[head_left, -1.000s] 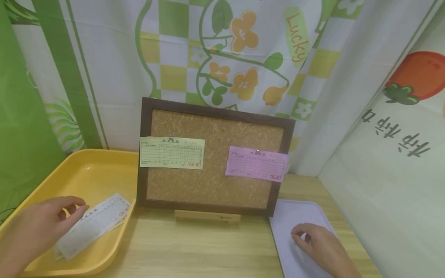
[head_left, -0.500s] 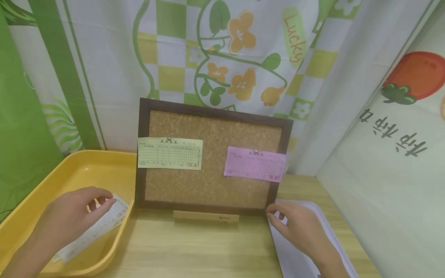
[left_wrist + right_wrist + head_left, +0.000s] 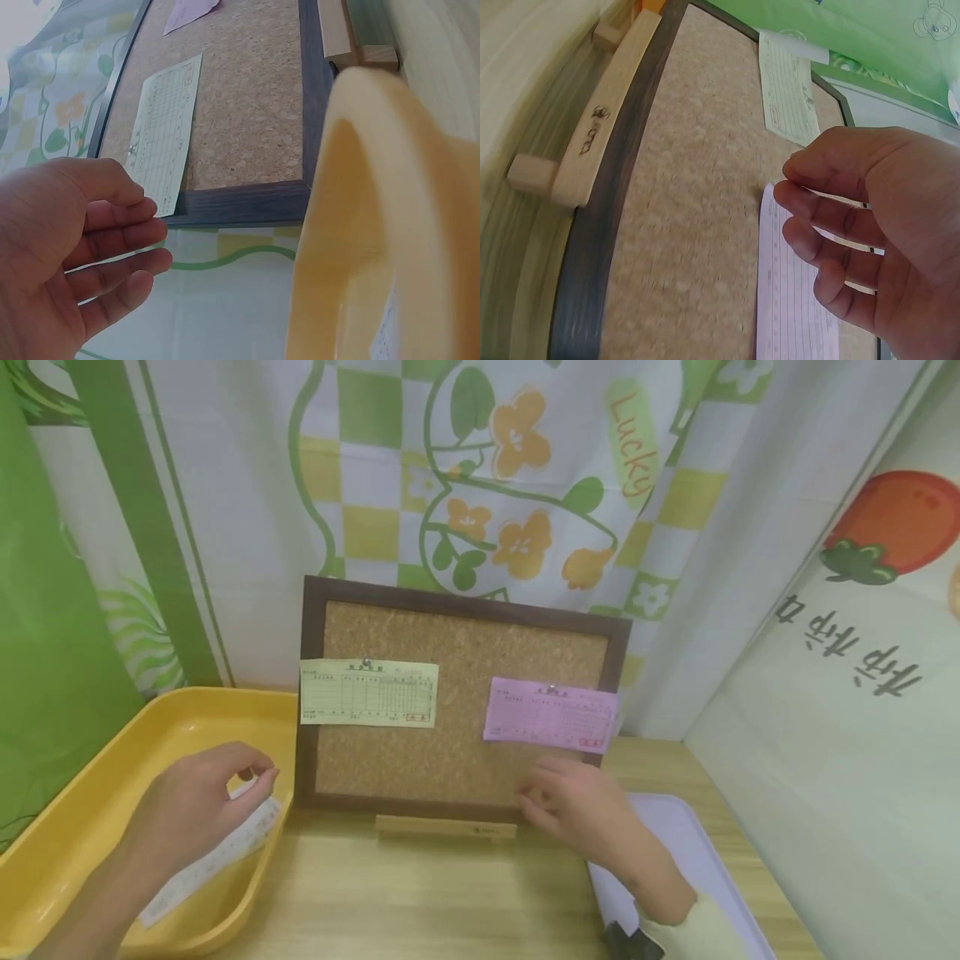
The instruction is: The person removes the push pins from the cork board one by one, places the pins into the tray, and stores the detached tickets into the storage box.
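Observation:
A framed corkboard (image 3: 420, 768) stands on a wooden stand (image 3: 442, 827). A pale green receipt slip (image 3: 367, 695) is pinned at its left, and a pink receipt slip (image 3: 551, 717) at its right. My left hand (image 3: 198, 802) hovers over the yellow tray (image 3: 251, 893), fingers loosely bent, above white slips (image 3: 202, 868) it partly covers. Its palm side in the left wrist view shows nothing held. In front of the board's lower right, my right hand (image 3: 577, 797) is raised just below the pink slip. Thumb and forefinger (image 3: 799, 199) are close together with nothing visible between them.
A pale purple tray (image 3: 678, 827) lies at the right, partly under the right forearm. A patterned curtain (image 3: 375, 468) hangs behind the board, and a white printed sheet (image 3: 840, 760) stands along the right. Wooden tabletop (image 3: 420, 902) shows in front of the stand.
My right hand has moved from over the purple tray leftward and up to the board. The left hand has shifted right and slightly up over the yellow tray. The pinned slips stay put.

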`<state>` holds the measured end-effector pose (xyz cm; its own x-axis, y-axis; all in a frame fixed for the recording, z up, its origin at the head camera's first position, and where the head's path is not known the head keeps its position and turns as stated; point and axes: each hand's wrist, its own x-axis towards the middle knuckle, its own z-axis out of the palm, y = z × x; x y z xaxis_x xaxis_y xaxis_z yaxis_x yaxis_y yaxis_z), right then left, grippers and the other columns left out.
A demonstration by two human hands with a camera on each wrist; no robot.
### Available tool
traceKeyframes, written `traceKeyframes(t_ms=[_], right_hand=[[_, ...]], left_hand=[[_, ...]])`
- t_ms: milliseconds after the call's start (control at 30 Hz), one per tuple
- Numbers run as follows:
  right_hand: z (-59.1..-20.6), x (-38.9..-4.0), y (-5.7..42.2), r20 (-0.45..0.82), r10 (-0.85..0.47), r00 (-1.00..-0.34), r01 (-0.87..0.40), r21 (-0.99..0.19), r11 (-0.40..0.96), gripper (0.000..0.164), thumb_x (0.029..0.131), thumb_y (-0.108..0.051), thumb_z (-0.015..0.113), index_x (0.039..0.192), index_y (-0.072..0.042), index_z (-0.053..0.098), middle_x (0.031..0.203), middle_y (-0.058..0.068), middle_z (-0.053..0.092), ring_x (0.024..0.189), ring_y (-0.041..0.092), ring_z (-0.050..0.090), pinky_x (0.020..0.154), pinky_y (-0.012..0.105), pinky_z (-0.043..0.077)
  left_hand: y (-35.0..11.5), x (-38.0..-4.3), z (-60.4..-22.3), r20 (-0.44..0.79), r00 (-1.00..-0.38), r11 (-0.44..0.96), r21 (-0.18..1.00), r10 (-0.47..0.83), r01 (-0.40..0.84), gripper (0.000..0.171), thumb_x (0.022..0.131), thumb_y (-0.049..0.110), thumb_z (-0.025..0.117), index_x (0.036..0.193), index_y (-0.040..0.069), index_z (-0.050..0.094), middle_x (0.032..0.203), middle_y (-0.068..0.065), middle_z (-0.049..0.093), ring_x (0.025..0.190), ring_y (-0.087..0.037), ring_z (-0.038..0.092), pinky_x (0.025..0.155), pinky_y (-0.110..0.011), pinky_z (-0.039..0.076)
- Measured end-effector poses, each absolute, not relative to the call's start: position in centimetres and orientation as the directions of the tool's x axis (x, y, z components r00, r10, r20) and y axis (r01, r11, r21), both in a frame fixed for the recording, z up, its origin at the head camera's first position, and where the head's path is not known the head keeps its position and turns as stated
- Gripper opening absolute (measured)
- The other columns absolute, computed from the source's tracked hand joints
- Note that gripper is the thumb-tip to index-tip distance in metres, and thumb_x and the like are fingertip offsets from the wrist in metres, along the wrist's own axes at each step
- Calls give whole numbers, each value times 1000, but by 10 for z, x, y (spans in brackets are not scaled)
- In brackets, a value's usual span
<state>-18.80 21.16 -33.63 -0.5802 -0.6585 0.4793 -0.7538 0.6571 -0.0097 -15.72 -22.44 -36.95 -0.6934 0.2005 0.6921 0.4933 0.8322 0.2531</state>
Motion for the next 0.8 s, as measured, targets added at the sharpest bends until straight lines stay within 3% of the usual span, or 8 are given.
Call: traceKeyframes(t_ms=[133,333,567,700,800], right_hand=[[-331,-195,200,494,-668,-556,-777,-24,629,4,88,-14,76,92,-15,75,84,-6,70,70,8,64,58,24,52],[-324,-203,181,486,-677,-553,-798,-76,598,5,90,-12,73,94,-13,75,84,-5,70,68,7,62,57,21,49],[-323,-208,156,516,-694,-502,-810,1,587,3,88,-16,76,91,-16,76,79,-8,66,64,5,55,54,20,45],[-322,-209,142,515,-704,-489,-824,-6,567,4,90,-14,73,94,-15,75,82,-7,66,63,5,54,52,17,44],[-323,-212,132,515,-705,-488,-830,-24,557,6,91,-12,73,97,-13,73,88,-5,68,66,6,57,55,18,46]], left_hand=[[-222,-162,-365,723,-655,816,234,217,529,18,77,2,74,82,20,70,79,13,66,68,-9,58,52,-26,46],[-222,-171,-360,715,-661,799,252,227,546,18,76,0,76,81,17,71,76,13,65,65,-10,58,53,-27,46],[-222,-179,-355,716,-657,791,253,234,557,15,78,1,75,81,15,72,73,15,61,63,-7,54,53,-28,46],[-220,-184,-353,731,-652,792,271,201,548,13,80,2,77,89,11,74,73,9,62,60,-10,54,50,-28,43],[-216,-189,-354,741,-653,790,304,156,533,21,81,4,78,101,7,73,80,1,66,66,-18,61,51,-31,45]])
